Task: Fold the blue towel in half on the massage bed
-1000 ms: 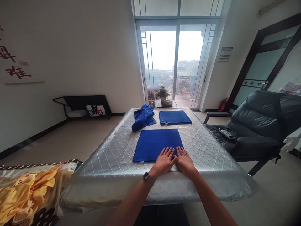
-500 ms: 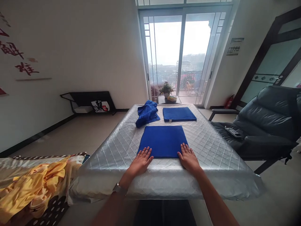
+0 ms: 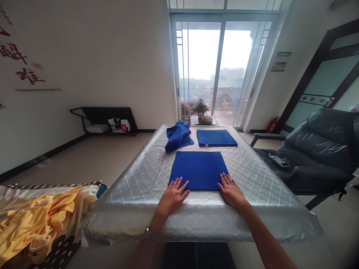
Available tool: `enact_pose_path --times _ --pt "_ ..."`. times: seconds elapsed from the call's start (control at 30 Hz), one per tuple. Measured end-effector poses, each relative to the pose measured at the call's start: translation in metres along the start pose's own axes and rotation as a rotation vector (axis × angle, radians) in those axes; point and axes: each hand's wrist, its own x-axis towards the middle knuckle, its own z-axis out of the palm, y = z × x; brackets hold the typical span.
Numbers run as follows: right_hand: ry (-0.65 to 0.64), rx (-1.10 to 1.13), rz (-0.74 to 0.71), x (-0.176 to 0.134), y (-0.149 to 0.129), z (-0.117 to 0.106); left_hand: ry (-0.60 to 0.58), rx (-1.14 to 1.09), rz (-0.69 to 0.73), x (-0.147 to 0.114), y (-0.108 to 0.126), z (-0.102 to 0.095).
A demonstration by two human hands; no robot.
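Observation:
A blue cloth (image 3: 199, 170), folded into a flat rectangle, lies on the silver quilted tablecloth (image 3: 140, 179) in front of me. My left hand (image 3: 173, 194) rests at its near left corner, fingers outstretched and palm down. At the near right corner, my right hand (image 3: 232, 190) lies flat with its fingers on the cloth's edge. Neither hand grips anything. Beyond this cloth, a second folded blue cloth (image 3: 217, 138) with a small white tag sits to the right. A crumpled blue cloth (image 3: 178, 135) lies to the left of that one.
A dark recliner (image 3: 322, 149) with a remote-like device (image 3: 279, 161) on its seat stands right of the table. Yellow clothing (image 3: 42, 220) is heaped at the lower left. A potted plant (image 3: 200, 107) stands on a small table by the glass sliding door.
The view has shifted slightly, so the scene sits a little further right and lower. Both hands remain at the near corners of the cloth; the left hand's fingers and thumb have turned slightly.

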Motion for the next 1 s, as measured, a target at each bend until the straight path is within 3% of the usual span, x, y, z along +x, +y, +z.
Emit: enact_pose_path --times 0.3,0.5,0.63,0.83,1.0 --pt "-0.029 0.012 -0.028 0.002 0.006 -0.012 0.241 -0.107 -0.088 -0.011 0.012 -0.009" --pt "0.042 0.016 -0.034 0.038 0.004 -0.029 0.301 -0.145 -0.092 -0.012 0.014 -0.015" --pt "0.085 0.004 0.005 0.056 0.000 -0.017 0.304 -0.123 -0.083 -0.011 0.015 -0.014" --pt "0.127 0.004 -0.008 0.057 0.004 0.001 0.222 -0.011 -0.106 -0.006 0.015 -0.018" --pt "0.131 0.025 -0.008 0.058 0.004 0.000 0.127 -0.015 -0.033 0.031 0.045 -0.017"
